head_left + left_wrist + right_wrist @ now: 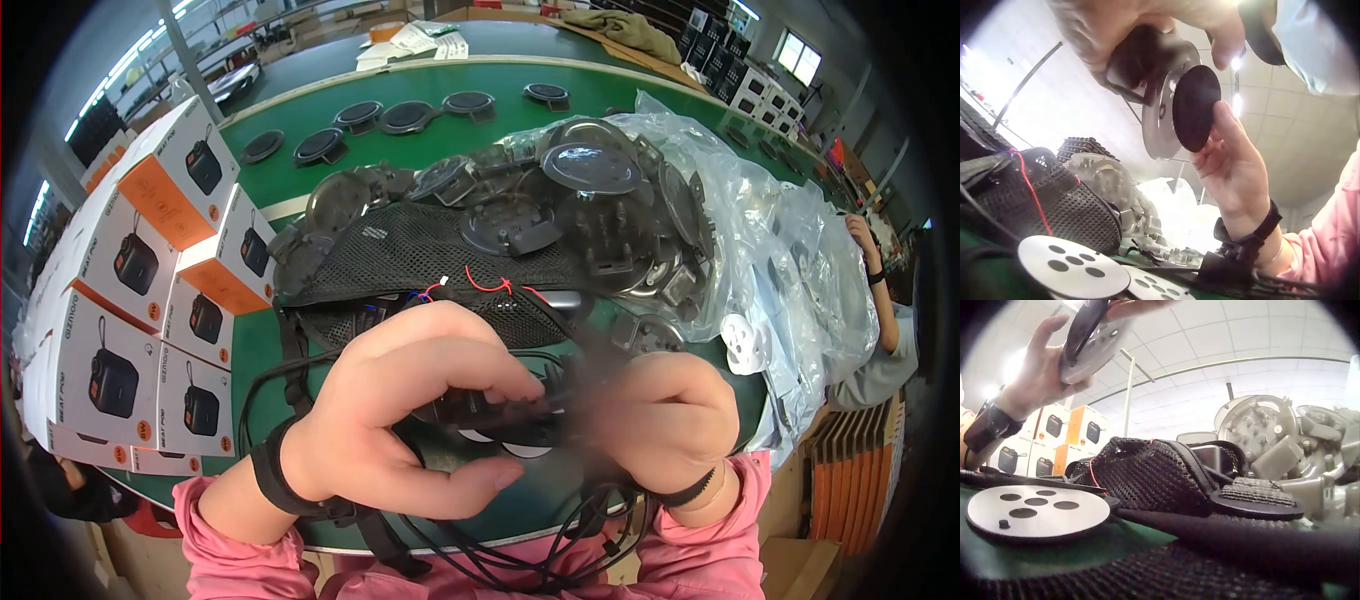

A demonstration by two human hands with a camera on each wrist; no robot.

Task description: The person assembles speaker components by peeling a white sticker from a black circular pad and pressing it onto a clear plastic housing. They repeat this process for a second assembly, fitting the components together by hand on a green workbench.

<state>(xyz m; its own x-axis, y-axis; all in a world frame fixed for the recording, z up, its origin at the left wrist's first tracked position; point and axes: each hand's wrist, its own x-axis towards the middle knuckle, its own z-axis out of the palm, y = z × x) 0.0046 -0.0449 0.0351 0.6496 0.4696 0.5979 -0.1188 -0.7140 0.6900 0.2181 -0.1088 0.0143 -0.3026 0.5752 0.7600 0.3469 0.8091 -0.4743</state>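
Observation:
My left hand (365,415) holds a translucent grey plastic part with a round, disc-shaped base (1159,128). A thin black round pad (1196,106) is pinched between the fingers and thumb of my right hand (685,410), its face turned close along that base. In the head view both pieces are dark and blurred between the hands. Below them on the table lie white round discs (1063,265) with several dark holes; one such disc (1007,512) shows large in the right wrist view. Behind the hands is a black mesh bag (410,250) with red wires.
A pile of similar translucent parts (600,210) rises behind the bag, beside clear plastic sheeting (790,240). White-and-orange speaker boxes (110,370) are stacked at the left. Several finished-looking round parts (408,116) stand along the green table. Black cables (560,555) hang at the front edge.

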